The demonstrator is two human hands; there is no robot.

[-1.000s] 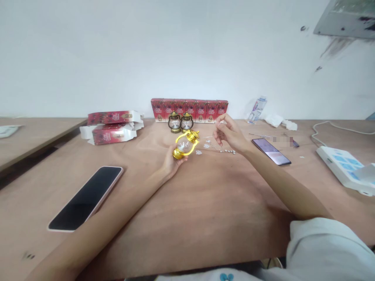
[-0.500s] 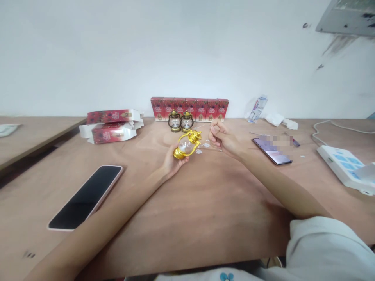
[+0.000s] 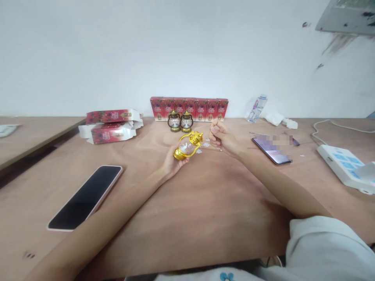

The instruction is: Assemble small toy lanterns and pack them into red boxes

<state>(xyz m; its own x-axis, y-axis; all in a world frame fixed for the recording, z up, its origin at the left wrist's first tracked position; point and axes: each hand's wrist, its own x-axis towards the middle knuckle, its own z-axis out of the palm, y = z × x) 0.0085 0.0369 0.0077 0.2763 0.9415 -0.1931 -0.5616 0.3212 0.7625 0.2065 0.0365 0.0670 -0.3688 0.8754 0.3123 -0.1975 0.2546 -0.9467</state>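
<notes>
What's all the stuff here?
Gold lantern: one, gold, centre, tilted
Dark lanterns: two, bronze, back centre
Row boxes: seven, red, back centre
Opened boxes: two, red and white, back left
Dark phone: one, black, left
Lit phone: one, purplish, right
Bottle: one, clear, back right
Wads: two, white, back right
Power strip: one, white, right
Scraps: several, white, centre
Tabletops: two, brown, below
Wall: one, pale, behind
Wall box: one, grey, top right
Sleeve: one, white, right
Left hand: one, bare, holding gold lantern
Right hand: one, bare, centre

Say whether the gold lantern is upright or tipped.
Tipped: in the left hand, the gold lantern leans, its cap to the right of its base.
</notes>
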